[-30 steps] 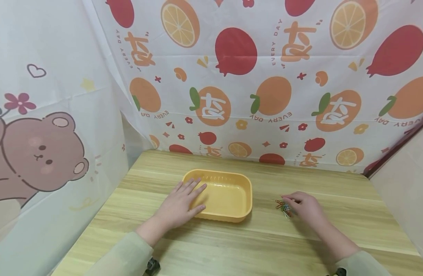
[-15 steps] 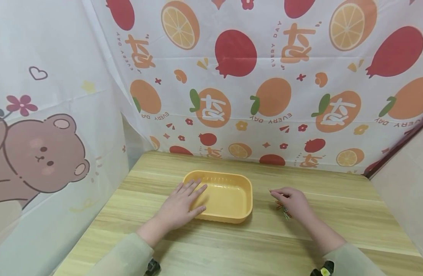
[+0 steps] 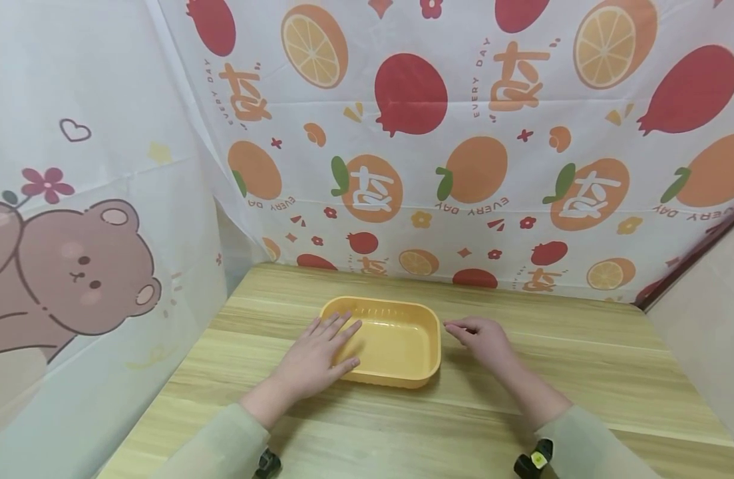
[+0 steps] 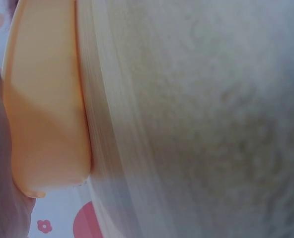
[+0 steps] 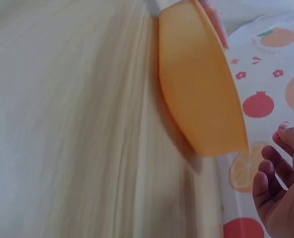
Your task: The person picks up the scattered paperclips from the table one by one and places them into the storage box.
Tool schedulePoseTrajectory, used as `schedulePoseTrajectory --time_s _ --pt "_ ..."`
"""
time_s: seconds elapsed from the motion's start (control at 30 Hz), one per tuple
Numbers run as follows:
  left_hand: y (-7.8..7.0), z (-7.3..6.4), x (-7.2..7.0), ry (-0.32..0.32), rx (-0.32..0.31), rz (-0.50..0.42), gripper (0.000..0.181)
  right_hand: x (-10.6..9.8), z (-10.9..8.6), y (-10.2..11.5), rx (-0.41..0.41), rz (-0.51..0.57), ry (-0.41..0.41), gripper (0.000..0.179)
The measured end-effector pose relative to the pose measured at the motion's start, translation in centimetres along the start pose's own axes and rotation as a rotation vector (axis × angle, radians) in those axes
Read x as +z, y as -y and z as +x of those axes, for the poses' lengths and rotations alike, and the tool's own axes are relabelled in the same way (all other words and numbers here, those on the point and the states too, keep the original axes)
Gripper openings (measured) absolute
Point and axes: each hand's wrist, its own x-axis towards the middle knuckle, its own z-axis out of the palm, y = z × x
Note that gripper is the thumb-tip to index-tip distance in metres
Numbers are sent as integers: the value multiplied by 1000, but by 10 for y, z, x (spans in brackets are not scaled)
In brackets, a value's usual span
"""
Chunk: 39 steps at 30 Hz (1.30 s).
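Note:
A yellow plastic basin point(image 3: 396, 346) stands on the wooden table in the head view. My left hand point(image 3: 313, 356) rests over its left side, fingers spread and straight across the rim. Just off the basin's right rim, my right hand point(image 3: 483, 342) pinches a small red paper clip point(image 5: 285, 124) between thumb and forefinger; in the right wrist view the other fingers are loosely curled. Most of the clip is covered by the fingertips. The basin's side wall point(image 4: 47, 109) also fills the left of the left wrist view. The pile of paper clips is hidden behind my right hand and forearm.
The light wooden table point(image 3: 367, 426) runs back to a fruit-printed cloth point(image 3: 414, 166). A bear-printed cloth point(image 3: 181, 219) hangs along the left side, and a pale wall point(image 3: 708, 266) stands to the right.
My right hand has lifted a paper clip from the small pile and moved left to the basin's right rim. My left hand has stayed on the basin.

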Motion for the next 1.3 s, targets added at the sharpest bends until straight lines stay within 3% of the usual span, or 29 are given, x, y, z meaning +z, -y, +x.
schedulePoseTrajectory --time_s 0.37,0.8,1.03,1.17,1.3 --pt "-2 0 -2 5 0 -8 69 28 9 33 40 99 26 30" --pt "-3 -1 0 26 -10 10 70 54 19 44 -67 106 66 23" --pt "-3 -1 1 15 -8 -3 68 64 22 49 -197 -81 70 17" --pt "-3 -2 1 16 -9 2 68 71 25 51 -308 -251 116 14" --pt "-2 -2 1 21 -9 12 69 79 29 55 -367 -398 178 12"
